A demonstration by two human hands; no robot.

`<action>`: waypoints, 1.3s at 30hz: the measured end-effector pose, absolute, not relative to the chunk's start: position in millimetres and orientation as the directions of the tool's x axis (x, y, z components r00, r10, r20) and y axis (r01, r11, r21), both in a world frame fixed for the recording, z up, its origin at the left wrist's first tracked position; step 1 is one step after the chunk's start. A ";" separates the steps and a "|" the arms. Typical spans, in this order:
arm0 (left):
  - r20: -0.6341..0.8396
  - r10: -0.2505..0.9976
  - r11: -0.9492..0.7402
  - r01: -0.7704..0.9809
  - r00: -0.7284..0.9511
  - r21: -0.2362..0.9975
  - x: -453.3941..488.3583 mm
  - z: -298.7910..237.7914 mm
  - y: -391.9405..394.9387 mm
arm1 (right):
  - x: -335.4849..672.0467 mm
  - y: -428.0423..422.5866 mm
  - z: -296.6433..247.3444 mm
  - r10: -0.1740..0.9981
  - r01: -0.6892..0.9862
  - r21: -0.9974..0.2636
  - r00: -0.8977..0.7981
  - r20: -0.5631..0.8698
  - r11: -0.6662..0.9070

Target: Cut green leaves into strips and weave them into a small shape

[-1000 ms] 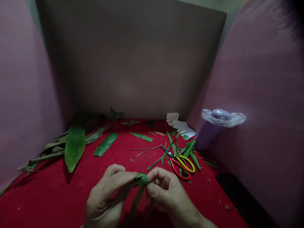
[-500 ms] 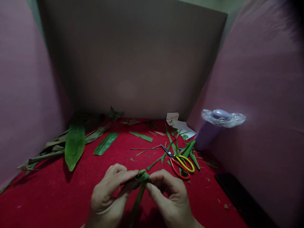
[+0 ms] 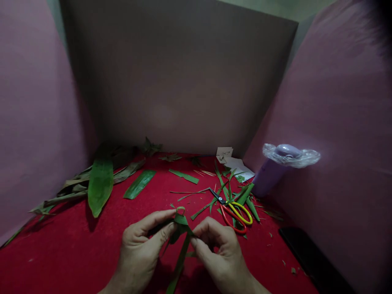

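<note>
Between my hands is a folded green leaf strip (image 3: 181,220) with a small curled loop at its top and a long tail hanging down toward me. My left hand (image 3: 142,245) pinches the folded part between thumb and index finger. On the other side, my right hand (image 3: 219,249) grips an end of the strip between thumb and fingertips. Just beyond my right hand lie scissors (image 3: 232,210) with one red and one yellow handle, their blades slightly apart on top of cut leaf strips (image 3: 225,188).
Long leaves (image 3: 100,183) and dried ones pile at the left, beside a cut leaf piece (image 3: 139,184). Thin sticks (image 3: 204,173) and white papers (image 3: 240,168) lie at the back. A purple container (image 3: 268,175) with clear plastic and a black flat object (image 3: 312,261) stand along the right wall.
My left hand has shifted its hold lower on the folded leaf, so the loop now stands up more visibly. The strip's tail shows more. The whole view has shifted slightly.
</note>
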State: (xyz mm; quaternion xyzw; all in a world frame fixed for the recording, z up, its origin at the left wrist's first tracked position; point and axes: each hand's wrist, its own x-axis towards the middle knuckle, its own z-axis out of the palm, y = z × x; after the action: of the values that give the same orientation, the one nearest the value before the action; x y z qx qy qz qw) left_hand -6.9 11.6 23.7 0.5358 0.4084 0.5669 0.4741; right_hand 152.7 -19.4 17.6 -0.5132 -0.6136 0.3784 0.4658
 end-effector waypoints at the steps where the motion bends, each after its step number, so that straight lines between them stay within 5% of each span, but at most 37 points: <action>1: 0.200 0.980 -0.197 -0.106 0.015 0.975 -6.5 24.9 12.3 | 153.5 -18.2 18.8 0.993 0.252 -0.960 -0.054 0.109 0.119; 5: 0.153 0.988 -0.154 -0.085 -0.018 0.984 -5.4 27.4 14.4 | 159.2 -14.4 25.5 0.985 0.194 -0.980 -0.160 -0.065 -0.033; 15: 0.253 0.962 -0.250 -0.038 0.103 0.968 -0.9 21.4 10.4 | 156.8 -15.9 25.4 0.981 0.396 -0.898 -0.068 0.180 0.192; 28: 0.014 0.998 -0.010 -0.067 0.056 0.998 -0.5 24.4 12.3 | 154.5 -12.7 22.1 0.989 0.134 -0.991 -0.141 -0.033 -0.014; 39: 0.026 0.999 -0.025 -0.035 0.025 0.999 1.3 25.3 11.6 | 155.7 -12.8 19.0 0.974 0.055 -0.996 -0.213 -0.078 -0.068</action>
State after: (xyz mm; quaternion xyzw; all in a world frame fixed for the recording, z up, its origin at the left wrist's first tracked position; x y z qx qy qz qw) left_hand 1.3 11.6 25.3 0.5037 0.4785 0.5086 0.5086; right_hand 155.7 -12.8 19.0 -0.4728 -0.5439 0.5573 0.4123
